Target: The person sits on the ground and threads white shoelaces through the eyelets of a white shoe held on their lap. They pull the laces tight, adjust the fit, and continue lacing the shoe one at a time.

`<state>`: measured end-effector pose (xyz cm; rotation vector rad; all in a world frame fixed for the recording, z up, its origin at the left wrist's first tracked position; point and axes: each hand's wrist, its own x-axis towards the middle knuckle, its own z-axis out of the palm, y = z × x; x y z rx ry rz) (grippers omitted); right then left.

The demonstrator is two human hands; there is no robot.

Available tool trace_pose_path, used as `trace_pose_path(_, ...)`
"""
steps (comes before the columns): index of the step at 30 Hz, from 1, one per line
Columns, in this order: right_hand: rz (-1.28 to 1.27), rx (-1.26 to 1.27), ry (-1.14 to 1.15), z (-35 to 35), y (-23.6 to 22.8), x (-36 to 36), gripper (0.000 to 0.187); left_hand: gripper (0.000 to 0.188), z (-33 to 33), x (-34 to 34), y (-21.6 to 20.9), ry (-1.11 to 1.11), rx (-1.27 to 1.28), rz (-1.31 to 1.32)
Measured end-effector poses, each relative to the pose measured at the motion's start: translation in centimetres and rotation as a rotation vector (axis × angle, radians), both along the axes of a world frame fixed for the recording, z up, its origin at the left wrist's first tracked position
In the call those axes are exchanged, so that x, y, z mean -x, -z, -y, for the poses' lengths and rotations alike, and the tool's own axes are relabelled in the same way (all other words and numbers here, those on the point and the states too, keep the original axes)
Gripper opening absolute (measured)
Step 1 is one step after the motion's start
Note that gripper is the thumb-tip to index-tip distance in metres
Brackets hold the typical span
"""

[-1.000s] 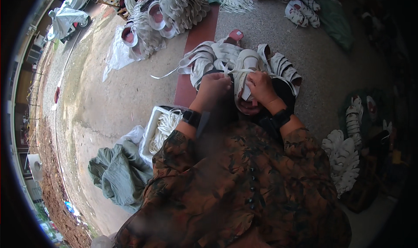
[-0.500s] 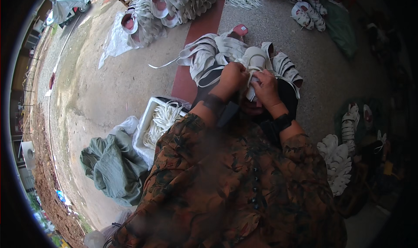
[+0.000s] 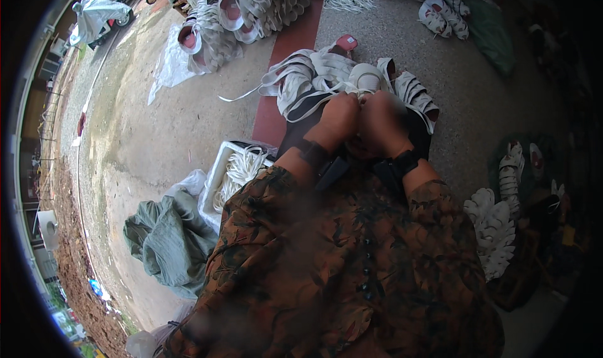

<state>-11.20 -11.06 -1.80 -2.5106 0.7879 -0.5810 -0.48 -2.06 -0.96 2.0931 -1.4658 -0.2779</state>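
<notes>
A white shoe upper [image 3: 366, 76] lies across my lap, its rounded toe pointing away from me. My left hand [image 3: 339, 114] is closed at its near side, the fingertips pinching a white shoelace [image 3: 359, 94]. Right beside it, my right hand [image 3: 382, 122] is at the same spot on the upper. Motion smears this hand, so its fingers do not show clearly. Between them the two hands hide most of the upper's lacing part. More white uppers [image 3: 295, 81] are heaped just beyond my left hand, and a stacked row of uppers [image 3: 414, 94] sits beyond my right.
A white box [image 3: 209, 185] of loose white laces [image 3: 239, 172] stands left of my lap, beside a crumpled grey-green sack [image 3: 166, 238]. Stacks of white uppers [image 3: 260, 9] lie at the far left. More uppers [image 3: 490, 229] are on the right, and others [image 3: 443, 18] at the far right.
My right hand has swung in toward my left and is blurred. The upper's lacing part, visible before, is now covered by the hands. The view has shifted slightly.
</notes>
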Motion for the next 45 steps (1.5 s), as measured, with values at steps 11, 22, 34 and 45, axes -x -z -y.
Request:
trace_pose_path(11,-0.132,0.283,-0.060,-1.0,-1.3,-0.7,0.009,0.019,-0.1,-1.9,1.5,-0.098,0.065,-0.505)
trace_pose_path(22,0.062,0.407,-0.117,1.5,-4.1,1.7,0.007,0.017,-0.8,-1.9,0.4,-0.188,0.042,-0.524)
trace_pose_path(34,0.955,-1.346,-0.098,4.4,-7.0,5.1,0.010,0.014,0.7,1.2,-0.4,0.275,0.037,0.459)
trace_pose_path(45,1.212,-0.857,0.711,13.9,-0.1,27.4,0.020,0.007,-14.4,-12.9,-4.3,-0.180,-0.356,0.608)
